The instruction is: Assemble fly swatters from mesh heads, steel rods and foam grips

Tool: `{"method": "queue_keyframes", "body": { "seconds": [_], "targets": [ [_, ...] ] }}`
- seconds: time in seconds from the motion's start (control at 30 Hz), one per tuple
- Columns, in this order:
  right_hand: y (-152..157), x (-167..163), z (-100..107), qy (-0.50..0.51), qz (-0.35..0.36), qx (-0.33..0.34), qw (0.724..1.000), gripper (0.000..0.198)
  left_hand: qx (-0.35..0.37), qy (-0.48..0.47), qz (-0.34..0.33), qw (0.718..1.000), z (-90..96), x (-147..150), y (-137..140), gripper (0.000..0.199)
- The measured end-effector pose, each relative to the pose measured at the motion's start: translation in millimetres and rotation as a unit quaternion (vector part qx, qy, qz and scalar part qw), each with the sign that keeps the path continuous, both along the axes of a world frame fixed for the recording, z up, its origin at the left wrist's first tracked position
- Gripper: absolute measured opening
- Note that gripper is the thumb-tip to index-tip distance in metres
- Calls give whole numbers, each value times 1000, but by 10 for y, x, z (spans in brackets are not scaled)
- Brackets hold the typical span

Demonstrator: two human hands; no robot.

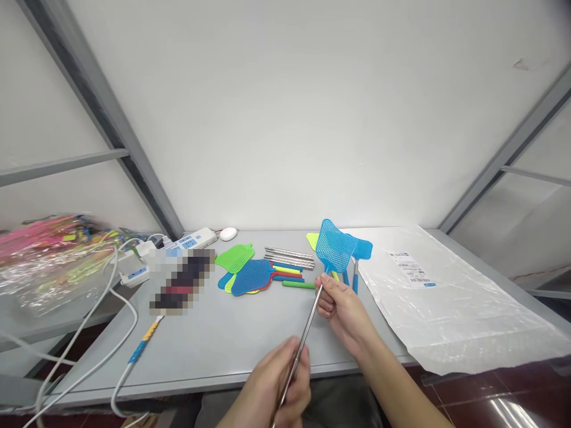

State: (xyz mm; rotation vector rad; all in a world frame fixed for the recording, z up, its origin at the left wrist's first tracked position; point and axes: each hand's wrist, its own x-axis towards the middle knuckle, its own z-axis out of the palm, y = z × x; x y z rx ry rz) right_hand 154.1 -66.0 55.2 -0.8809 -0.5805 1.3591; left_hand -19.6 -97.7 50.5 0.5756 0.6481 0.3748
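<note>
My right hand (341,312) pinches the neck of a blue fly swatter head (334,246), where it meets a slim metal rod (308,324). Lower down, my left hand (281,380) is closed around that rod, which slants toward me. Just behind the raised head lies another blue swatter (364,247), partly hidden, with a yellow-green one (312,240) beside it. Left of my right hand are a green swatter head (236,258) and a small pile topped by a blue swatter head (252,277). Several metal rods (289,257) and coloured handles, including a green handle (298,285), lie nearby.
A white plastic mailer (446,315) covers the table's right side. At left are power strips (203,239), white cables (134,315), a blurred-out object (182,282) and a clear bag of colourful items (57,255). A small white rounded object (228,233) sits near the wall.
</note>
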Motion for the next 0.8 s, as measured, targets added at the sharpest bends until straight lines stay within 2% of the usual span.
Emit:
{"method": "queue_keyframes", "body": {
  "seconds": [0.1, 0.17, 0.4, 0.53, 0.63, 0.8],
  "targets": [
    [16, -4, -14, 0, 3, -5, 1000, 37, 11, -8, 46, 999, 153, 186, 106, 36],
    [30, 25, -42, -1, -2, -13, 1000, 37, 17, -4, 49, 999, 154, 278, 137, 35],
    [78, 147, -135, 0, -64, -3, 998, 28, 15, 16, 10, 1000, -19, 334, 135, 45],
    [185, 364, -45, 9, -99, 7, 995, 28, 39, -6, -39, 998, -78, 342, 112, 48],
    [294, 608, 62, 12, -104, 6, 995, 26, 46, -30, -36, 998, -168, 383, 90, 51],
    [459, 936, 145, 17, -142, 7, 990, 27, 56, 13, -40, 998, -339, 459, 86, 54]
  ]
}}
